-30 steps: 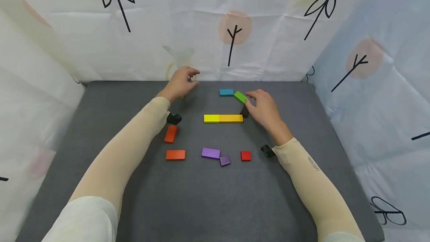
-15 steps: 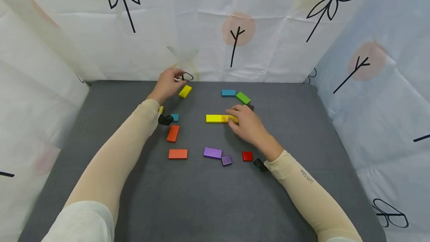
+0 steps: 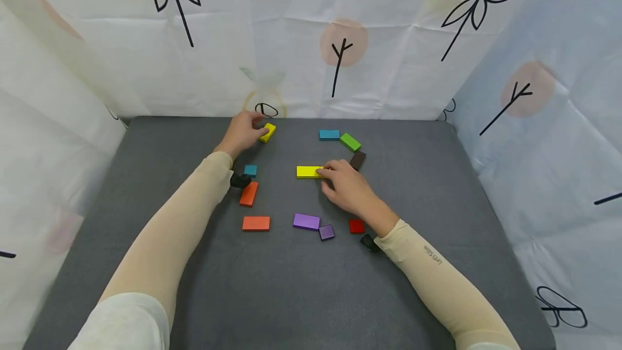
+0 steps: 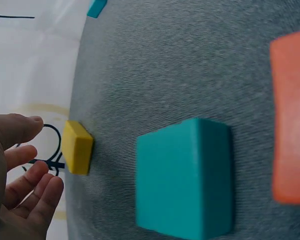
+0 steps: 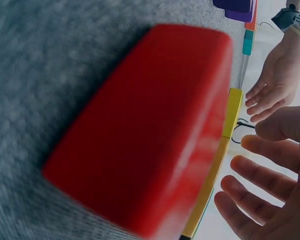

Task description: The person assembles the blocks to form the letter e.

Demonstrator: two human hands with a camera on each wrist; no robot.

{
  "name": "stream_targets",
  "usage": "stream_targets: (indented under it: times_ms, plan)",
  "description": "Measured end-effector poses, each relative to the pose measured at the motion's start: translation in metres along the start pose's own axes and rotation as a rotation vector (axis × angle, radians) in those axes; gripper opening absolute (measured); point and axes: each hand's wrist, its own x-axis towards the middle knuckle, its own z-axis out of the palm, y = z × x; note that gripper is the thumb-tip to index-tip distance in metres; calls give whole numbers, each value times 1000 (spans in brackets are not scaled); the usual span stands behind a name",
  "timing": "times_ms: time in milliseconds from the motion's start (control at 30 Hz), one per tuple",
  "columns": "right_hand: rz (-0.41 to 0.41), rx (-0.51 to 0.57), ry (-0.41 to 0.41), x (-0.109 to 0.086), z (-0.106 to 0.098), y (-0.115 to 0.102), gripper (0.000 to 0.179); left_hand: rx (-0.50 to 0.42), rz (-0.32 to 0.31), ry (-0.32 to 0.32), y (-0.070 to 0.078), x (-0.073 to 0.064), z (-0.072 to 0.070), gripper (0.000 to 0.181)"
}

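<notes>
The right hand [image 3: 349,187], fingers parted, is over the yellow bar [image 3: 307,172]; beyond the bar's left end, the left hand [image 3: 241,134], fingers loosely apart, is near a yellow block [image 4: 77,148].

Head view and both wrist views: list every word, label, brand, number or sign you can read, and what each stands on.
"Let's Slim": on the right sleeve; small, so the spacing and apostrophe are uncertain.
Dark wrist device on the left arm: too small to tell any lettering.
Blocks: no writing on the faces that show.
White cloth: drawings, no readable words.
</notes>
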Motion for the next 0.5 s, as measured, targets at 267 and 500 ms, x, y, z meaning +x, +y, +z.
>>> stream_targets:
  times_ms: [267, 500]
  plan:
    - [12, -68, -50, 1, 4, 0, 37, 48, -17, -18, -4, 2, 10, 51]
    - [6, -133, -39, 2, 6, -3, 37, 29, -34, -15, -6, 4, 17, 51]
